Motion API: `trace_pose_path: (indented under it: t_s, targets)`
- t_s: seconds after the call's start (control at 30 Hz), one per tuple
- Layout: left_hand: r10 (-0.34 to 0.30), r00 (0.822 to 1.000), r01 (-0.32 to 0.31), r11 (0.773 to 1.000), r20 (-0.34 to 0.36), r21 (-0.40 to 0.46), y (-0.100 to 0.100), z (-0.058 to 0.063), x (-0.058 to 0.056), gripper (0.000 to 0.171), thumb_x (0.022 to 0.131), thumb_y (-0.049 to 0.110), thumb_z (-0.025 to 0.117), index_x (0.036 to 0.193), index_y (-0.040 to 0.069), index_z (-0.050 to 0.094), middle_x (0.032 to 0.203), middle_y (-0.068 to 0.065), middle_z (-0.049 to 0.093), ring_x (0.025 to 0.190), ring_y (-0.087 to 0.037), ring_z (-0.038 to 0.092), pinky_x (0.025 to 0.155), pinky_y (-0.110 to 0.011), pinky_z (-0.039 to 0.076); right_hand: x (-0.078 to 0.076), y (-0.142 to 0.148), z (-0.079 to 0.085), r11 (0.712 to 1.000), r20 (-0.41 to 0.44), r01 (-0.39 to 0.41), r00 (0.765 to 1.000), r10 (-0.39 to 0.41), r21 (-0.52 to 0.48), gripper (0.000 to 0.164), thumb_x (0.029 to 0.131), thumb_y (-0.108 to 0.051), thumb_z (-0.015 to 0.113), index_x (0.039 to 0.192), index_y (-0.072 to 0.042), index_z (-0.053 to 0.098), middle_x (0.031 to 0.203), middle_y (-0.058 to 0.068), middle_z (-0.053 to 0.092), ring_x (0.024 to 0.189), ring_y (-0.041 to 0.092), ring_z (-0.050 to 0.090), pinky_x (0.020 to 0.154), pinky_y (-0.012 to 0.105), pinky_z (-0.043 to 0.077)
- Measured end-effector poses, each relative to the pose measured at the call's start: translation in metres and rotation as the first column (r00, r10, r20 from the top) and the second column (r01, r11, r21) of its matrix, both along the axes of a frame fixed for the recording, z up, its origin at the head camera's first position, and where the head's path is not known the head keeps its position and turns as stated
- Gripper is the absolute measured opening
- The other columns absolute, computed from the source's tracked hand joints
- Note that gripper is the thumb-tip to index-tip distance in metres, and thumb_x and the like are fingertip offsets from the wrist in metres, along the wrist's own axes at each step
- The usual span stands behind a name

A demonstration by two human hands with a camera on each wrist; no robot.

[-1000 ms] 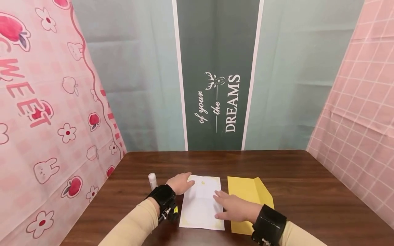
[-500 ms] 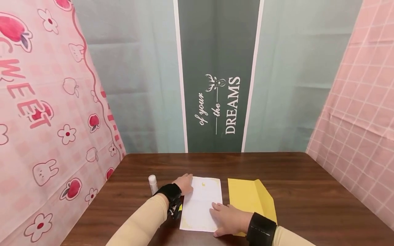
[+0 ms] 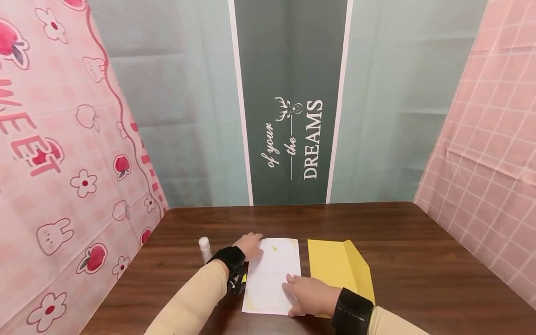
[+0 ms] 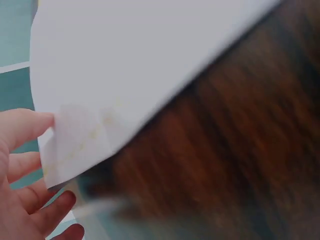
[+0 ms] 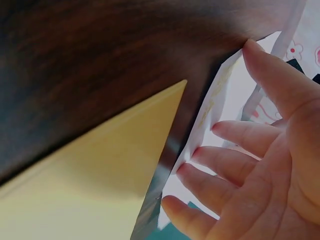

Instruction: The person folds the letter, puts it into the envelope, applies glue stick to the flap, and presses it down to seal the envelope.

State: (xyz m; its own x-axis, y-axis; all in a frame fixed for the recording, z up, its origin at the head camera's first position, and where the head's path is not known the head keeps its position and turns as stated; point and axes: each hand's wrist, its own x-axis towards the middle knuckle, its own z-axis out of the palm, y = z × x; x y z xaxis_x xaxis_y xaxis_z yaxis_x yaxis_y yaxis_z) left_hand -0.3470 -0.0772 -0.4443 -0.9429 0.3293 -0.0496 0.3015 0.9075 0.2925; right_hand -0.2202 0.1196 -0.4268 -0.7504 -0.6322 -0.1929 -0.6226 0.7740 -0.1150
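A white sheet of paper (image 3: pixel 272 279) with pale yellow corner decoration and a faint crosswise crease lies on the table. My left hand (image 3: pixel 250 246) is at its far left corner. In the left wrist view the thumb (image 4: pixel 37 124) lies over the paper, while the edge hides the tips of the fingers behind it. My right hand (image 3: pixel 311 294) rests on the near right corner, fingers spread and relaxed on the paper. The right wrist view shows its thumb (image 5: pixel 270 70) at the near edge. Right of the sheet lies a yellow envelope (image 3: pixel 331 260), flap unfolded, partly under the right hand.
A white glue stick (image 3: pixel 204 246) stands left of my left wrist. A small yellow and black item (image 3: pixel 244 278) shows beside that wrist, mostly hidden. The brown wooden table (image 3: pixel 418 270) has patterned cloths around its back and sides.
My right hand has come down toward the sheet's near right corner and touches it there. My left hand has shifted slightly forward and right along the far left edge.
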Motion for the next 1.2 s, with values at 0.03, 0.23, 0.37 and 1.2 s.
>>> trace_pose_path:
  t_s: [0.03, 0.23, 0.37, 1.2]
  targets:
    - [-0.008, 1.000, 0.008, 1.000, -0.010, 0.013, 0.000, 0.001, 0.000, 0.049, 0.084, 0.021, 0.067, 0.127, 0.002, 0.054, 0.119, -0.017, 0.056, 0.108, -0.029, 0.054, 0.093, -0.042, 0.042, 0.000, 0.000, 0.000, 1.000, 0.001, 0.000, 1.000, 0.000, -0.001, 0.060, 0.077, -0.048, 0.070, 0.123, -0.012, 0.058, 0.129, 0.011, 0.055, 0.117, 0.021, 0.053, 0.090, 0.035, 0.046]
    - [-0.058, 0.992, 0.068, 0.993, -0.111, 0.091, -0.003, 0.018, 0.006, 0.036, 0.085, 0.021, 0.064, 0.114, -0.001, 0.060, 0.103, -0.013, 0.058, 0.091, -0.023, 0.057, 0.087, -0.039, 0.046, 0.000, -0.001, -0.002, 1.000, -0.024, 0.003, 1.000, -0.004, -0.019, 0.059, 0.076, -0.048, 0.072, 0.120, -0.011, 0.059, 0.126, 0.012, 0.057, 0.114, 0.020, 0.055, 0.090, 0.034, 0.046]
    - [-0.073, 0.983, 0.092, 0.989, -0.167, 0.112, -0.008, 0.036, 0.016, 0.021, 0.086, 0.016, 0.062, 0.103, 0.005, 0.061, 0.092, -0.005, 0.055, 0.078, -0.017, 0.054, 0.075, -0.034, 0.048, 0.000, -0.002, -0.003, 1.000, -0.050, 0.011, 0.999, -0.012, -0.018, 0.061, 0.076, -0.047, 0.072, 0.122, -0.009, 0.060, 0.126, 0.012, 0.057, 0.114, 0.020, 0.055, 0.090, 0.034, 0.046]
    - [-0.613, 0.631, 0.484, 0.790, -0.475, -0.376, -0.021, 0.053, 0.081, 0.029, 0.085, 0.003, 0.063, 0.109, 0.018, 0.060, 0.107, 0.003, 0.057, 0.079, -0.007, 0.059, 0.065, -0.018, 0.048, -0.003, 0.005, -0.003, 0.995, -0.141, -0.019, 0.990, 0.005, -0.100, 0.049, 0.077, -0.038, 0.074, 0.115, -0.008, 0.064, 0.107, 0.005, 0.067, 0.082, 0.012, 0.063, 0.075, 0.029, 0.051]
